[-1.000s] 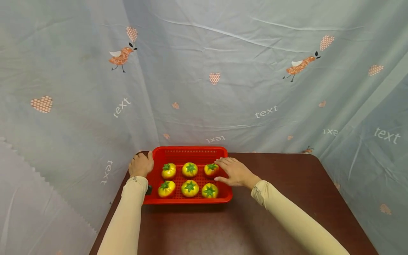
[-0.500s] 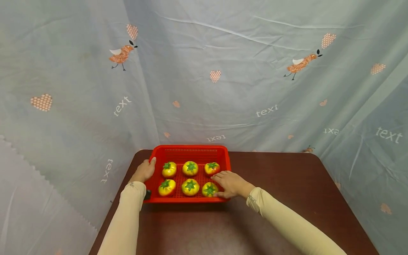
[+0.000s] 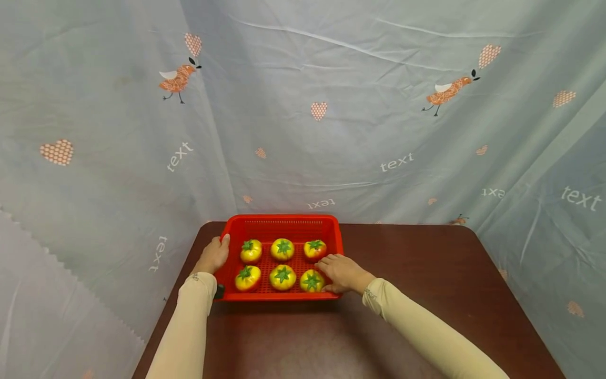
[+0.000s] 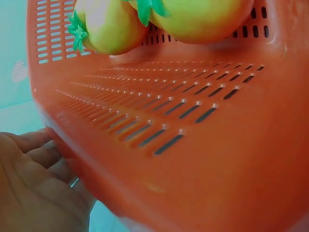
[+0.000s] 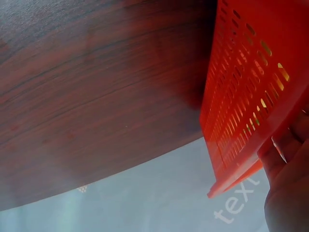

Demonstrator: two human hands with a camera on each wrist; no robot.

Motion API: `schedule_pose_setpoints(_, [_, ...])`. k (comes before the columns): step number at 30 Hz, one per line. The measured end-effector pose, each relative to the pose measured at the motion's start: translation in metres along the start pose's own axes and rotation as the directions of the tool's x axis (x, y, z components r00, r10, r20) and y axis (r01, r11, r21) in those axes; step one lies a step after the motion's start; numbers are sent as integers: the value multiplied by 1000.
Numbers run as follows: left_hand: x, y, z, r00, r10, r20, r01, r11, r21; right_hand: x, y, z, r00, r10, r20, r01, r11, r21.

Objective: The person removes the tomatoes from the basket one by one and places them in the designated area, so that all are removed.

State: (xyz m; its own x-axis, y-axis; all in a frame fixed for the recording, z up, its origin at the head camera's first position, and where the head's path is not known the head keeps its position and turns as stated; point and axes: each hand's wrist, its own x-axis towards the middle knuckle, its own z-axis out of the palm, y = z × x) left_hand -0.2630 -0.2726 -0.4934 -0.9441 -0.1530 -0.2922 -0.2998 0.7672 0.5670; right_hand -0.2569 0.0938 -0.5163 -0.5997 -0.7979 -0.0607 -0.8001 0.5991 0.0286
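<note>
A red plastic basket (image 3: 284, 296) with slotted walls stands on the table. Several yellow-and-red toy fruits (image 3: 282, 249) with green star-shaped tops sit inside it in two rows. My left hand (image 3: 211, 255) lies along the basket's left side; in the left wrist view its extended fingers (image 4: 41, 154) touch the outer wall below the rim, their tips hidden behind it. My right hand (image 3: 344, 272) rests on the right rim near the front corner, fingers reaching over into the basket beside the nearest fruit (image 3: 312, 281). In the right wrist view, the fingertips disappear behind the rim.
The dark brown table (image 3: 407, 273) extends in front of the basket and to its right. A grey printed curtain (image 3: 360, 131) hangs close behind the table and along both sides. A small black object (image 3: 219, 291) shows beside the left sleeve.
My left hand has come down along the basket's left side, and the right hand has shifted toward the front corner. The basket has turned slightly and now stands straighter. In the last half second little moved.
</note>
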Motion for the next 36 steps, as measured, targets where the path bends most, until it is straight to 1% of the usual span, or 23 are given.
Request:
schedule_pose_setpoints(4, [0, -2, 0, 1000, 16, -23, -16, 1000, 15, 2, -2, -1, 1000, -4, -5, 4, 1000, 14])
schedule_pose_setpoints(6, [-1, -4, 0, 999, 22, -25, -21, 999, 35, 3, -4, -2, 1000, 13, 16, -13, 999, 34])
schedule_pose_setpoints(7, [-1, -5, -1, 1000, 21, -22, -20, 999, 45, 5, 0, 5, 1000, 1, -1, -1, 1000, 28])
schedule_pose_setpoints(10, [-3, -9, -4, 1000, 20, 2, -20, 997, 80, 8, -1, 8, 1000, 15, 16, -16, 999, 29])
schedule_pose_setpoints(13, [-4, -14, -7, 999, 19, 33, -23, 993, 113, 12, -1, 10, 998, 36, 43, -37, 999, 4])
schedule_pose_setpoints(14, [-5, -16, -9, 999, 26, 39, -31, 991, 129, 12, -5, 4, 996, 58, 72, -58, 998, 1])
schedule_pose_setpoints(19, [-7, -22, -13, 997, 52, 60, -62, 982, 180, 17, -9, 3, 990, 95, 106, -92, 995, -31])
schedule_pose_setpoints(24, [-11, -23, -12, 993, 49, 109, -64, 988, 138, 22, -14, 5, 988, 123, 91, -121, 992, -25])
schedule_pose_setpoints(26, [-13, -22, -12, 992, 51, 118, -65, 991, 115, 25, -15, 8, 988, 130, 82, -127, 991, -37])
schedule_pose_setpoints(28, [-14, -20, -13, 992, 55, 116, -68, 992, 110, 28, -16, 10, 988, 132, 85, -128, 991, -46])
schedule_pose_setpoints(33, [-12, -22, -14, 993, 57, 108, -71, 988, 134, 29, -15, 10, 989, 115, 95, -110, 993, -53])
schedule_pose_setpoints(36, [-10, -24, -14, 993, 46, 106, -63, 985, 158, 28, -15, 11, 991, 100, 92, -95, 994, -57])
